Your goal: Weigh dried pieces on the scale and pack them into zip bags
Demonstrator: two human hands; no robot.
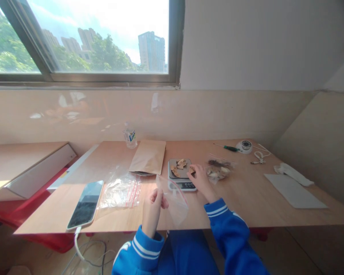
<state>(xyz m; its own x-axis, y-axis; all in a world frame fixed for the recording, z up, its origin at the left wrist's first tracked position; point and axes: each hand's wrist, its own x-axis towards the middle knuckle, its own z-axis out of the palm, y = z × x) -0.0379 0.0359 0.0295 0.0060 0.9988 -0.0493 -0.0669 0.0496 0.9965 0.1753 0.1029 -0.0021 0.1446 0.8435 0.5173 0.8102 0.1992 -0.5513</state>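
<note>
My left hand [156, 200] is closed on the edge of a clear zip bag [177, 210] with a red seal line, held in front of the scale. At the right side of a small digital kitchen scale [172, 163], my right hand [200, 177] pinches a brown dried piece [192, 170]. Several similar dried pieces [181, 164] lie on the scale's plate. Just right of that hand sits a filled clear bag [218, 170] with pale and dark dried contents. A stack of clear zip bags [119, 191] lies to the left.
A brown paper pouch [149, 156] lies behind the bags, near a plastic bottle [130, 136]. On the left is a phone [86, 204] with a cable hanging off the table. A screwdriver [231, 148], a white camera [244, 146] and a grey sheet [295, 191] are on the right.
</note>
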